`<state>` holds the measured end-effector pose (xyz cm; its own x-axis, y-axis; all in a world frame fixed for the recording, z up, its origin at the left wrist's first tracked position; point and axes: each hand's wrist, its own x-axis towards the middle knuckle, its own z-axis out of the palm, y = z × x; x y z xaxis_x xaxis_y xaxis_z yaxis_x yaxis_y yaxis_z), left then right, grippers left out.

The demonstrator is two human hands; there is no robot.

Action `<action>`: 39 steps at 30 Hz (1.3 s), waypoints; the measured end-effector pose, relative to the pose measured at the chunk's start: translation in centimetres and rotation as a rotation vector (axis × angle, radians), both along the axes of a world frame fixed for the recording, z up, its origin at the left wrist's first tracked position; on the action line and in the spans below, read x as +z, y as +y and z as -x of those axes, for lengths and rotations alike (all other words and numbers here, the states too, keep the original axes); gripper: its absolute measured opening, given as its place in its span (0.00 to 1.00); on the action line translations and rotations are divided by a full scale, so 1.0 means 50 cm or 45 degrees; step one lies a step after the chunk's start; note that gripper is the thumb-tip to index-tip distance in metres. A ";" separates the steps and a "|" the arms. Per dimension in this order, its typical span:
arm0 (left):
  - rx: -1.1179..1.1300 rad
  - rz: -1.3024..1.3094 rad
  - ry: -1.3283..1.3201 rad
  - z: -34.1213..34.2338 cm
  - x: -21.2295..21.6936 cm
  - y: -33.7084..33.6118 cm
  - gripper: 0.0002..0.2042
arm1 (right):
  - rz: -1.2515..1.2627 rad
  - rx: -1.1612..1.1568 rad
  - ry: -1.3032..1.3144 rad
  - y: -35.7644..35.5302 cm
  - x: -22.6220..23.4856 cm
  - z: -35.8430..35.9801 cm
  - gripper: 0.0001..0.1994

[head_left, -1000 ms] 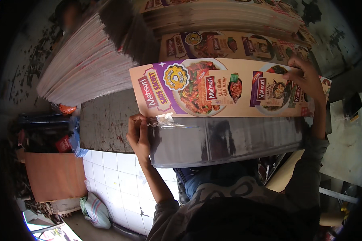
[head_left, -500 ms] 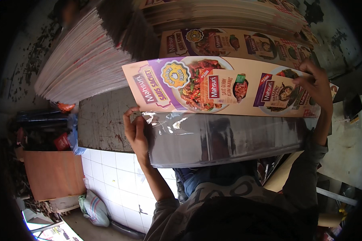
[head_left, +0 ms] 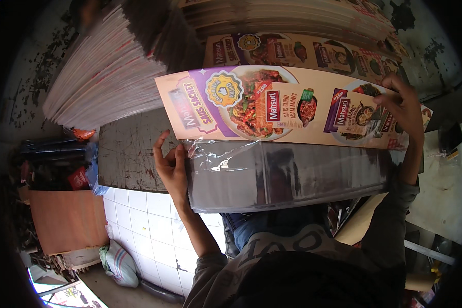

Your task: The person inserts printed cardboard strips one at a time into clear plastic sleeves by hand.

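A long printed card strip [head_left: 313, 102], peach and purple with pictures of food, lies slanted across the middle. Its lower edge meets a stack of clear plastic sleeves [head_left: 292, 174], grey and shiny, just in front of me. My right hand [head_left: 403, 105] pinches the strip's right end between thumb and fingers. At the sleeves' left end is my left hand [head_left: 172, 167], its index finger raised apart from the thumb. The thumb tip is by the top left corner of the sleeves. Whether the strip's lower edge is inside a sleeve is hard to tell.
Beyond lies a pile of similar printed strips [head_left: 287, 54]. A tall leaning stack of pale sheets [head_left: 108, 72] fills the far left. The worn table top [head_left: 128, 154] shows on the left. Below are a brown board [head_left: 69, 220], a white sack [head_left: 120, 264] and a tiled floor [head_left: 143, 220].
My left index finger has come away from the strip's lower left corner and lifted. The strip's left part has shifted slightly up and away; my right hand keeps its hold.
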<state>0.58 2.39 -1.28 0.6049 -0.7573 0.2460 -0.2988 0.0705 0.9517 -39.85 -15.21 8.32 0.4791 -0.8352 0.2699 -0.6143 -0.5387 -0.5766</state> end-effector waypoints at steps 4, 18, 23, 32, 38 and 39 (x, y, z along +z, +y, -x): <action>-0.017 -0.046 0.018 -0.005 -0.003 0.001 0.17 | -0.043 -0.047 -0.042 0.016 0.019 -0.005 0.11; -0.066 -0.015 0.049 -0.001 -0.006 0.001 0.16 | 0.308 0.045 0.055 -0.001 -0.013 -0.029 0.16; -0.087 0.033 0.074 -0.001 -0.008 -0.001 0.15 | 0.666 0.092 0.216 -0.017 -0.027 -0.020 0.21; -0.091 0.003 0.026 0.003 -0.003 0.003 0.14 | 0.830 0.169 0.215 -0.035 -0.031 -0.026 0.21; -0.063 -0.049 -0.018 0.001 0.005 0.003 0.13 | 0.726 0.174 0.127 -0.036 -0.012 -0.039 0.19; -0.071 -0.037 -0.008 -0.001 0.001 0.002 0.13 | 0.678 0.168 0.096 -0.036 -0.013 -0.039 0.19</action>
